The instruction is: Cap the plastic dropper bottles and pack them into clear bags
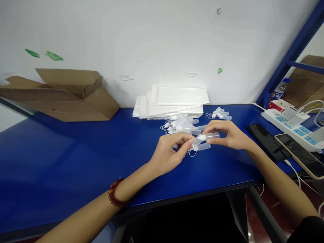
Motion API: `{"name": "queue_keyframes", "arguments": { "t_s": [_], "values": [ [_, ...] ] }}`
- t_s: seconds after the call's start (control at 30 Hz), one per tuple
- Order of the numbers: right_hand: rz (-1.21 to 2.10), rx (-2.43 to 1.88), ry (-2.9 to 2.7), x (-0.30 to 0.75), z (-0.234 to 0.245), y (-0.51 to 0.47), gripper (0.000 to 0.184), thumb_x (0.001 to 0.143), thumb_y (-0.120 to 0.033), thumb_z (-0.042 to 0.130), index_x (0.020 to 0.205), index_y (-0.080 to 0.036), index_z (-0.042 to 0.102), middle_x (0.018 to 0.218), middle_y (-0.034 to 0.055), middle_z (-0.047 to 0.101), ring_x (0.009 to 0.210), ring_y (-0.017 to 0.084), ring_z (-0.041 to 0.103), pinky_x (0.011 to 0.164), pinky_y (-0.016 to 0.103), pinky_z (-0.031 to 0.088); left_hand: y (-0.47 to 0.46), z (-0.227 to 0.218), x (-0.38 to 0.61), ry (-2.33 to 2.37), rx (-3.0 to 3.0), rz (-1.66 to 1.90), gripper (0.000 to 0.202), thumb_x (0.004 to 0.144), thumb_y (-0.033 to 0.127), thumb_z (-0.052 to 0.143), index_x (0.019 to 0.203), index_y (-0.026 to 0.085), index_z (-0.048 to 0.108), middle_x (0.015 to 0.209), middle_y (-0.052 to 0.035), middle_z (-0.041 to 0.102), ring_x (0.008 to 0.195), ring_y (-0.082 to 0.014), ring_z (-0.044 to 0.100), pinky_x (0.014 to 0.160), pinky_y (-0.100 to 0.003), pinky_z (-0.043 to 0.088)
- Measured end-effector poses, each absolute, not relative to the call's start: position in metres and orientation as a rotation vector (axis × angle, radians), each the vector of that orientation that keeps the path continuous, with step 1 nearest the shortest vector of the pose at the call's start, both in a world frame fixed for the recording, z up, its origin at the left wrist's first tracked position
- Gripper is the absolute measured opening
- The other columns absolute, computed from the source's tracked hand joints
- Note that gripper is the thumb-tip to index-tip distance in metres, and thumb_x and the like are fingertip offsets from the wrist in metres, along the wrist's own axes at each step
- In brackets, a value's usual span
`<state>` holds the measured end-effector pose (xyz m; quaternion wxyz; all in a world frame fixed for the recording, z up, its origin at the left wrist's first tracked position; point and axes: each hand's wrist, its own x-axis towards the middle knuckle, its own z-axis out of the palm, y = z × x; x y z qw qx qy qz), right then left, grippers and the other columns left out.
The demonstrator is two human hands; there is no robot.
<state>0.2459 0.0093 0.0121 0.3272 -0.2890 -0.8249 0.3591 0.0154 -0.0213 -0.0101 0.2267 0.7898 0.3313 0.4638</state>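
My right hand (226, 134) grips a small translucent squeeze bottle (214, 135) by its body, thumb below and fingers above. The bottle lies sideways, its white nozzle end pointing left. At that end my left hand (174, 150) pinches a small translucent piece (196, 140) between thumb and fingertips; its exact kind is hard to make out. Just below the held one, another squeeze bottle (204, 146) with a thin looped cord rests on the table. Behind my hands lies a pile of similar squeeze bottles (183, 125), partly covered by my fingers.
Several more bottles (220, 113) lie apart at the right. White flat bags (177, 98) are stacked against the wall. An open cardboard box (83, 108) stands at the left of the blue table (88, 152). Phones (269, 141) and a power strip (293, 128) occupy the right side.
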Motion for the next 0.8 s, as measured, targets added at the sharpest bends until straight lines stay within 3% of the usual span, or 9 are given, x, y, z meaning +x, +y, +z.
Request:
{"name": "queue_keyframes", "arguments": {
  "t_s": [0.8],
  "values": [
    [0.897,-0.763,-2.092,0.232,-0.003,0.003,0.01,0.078,-0.017,0.072,0.086,-0.019,0.065,0.086,0.0011,0.058,0.078,0.014,0.056,0.061,0.026,0.043,-0.021,-0.016,0.016,0.91,2.166,1.139,0.017,0.089,0.02,0.057,0.079,0.014,0.07,0.058,0.0002,0.066,0.044,-0.0083,0.056,0.044,-0.017,0.043]
  ]
}}
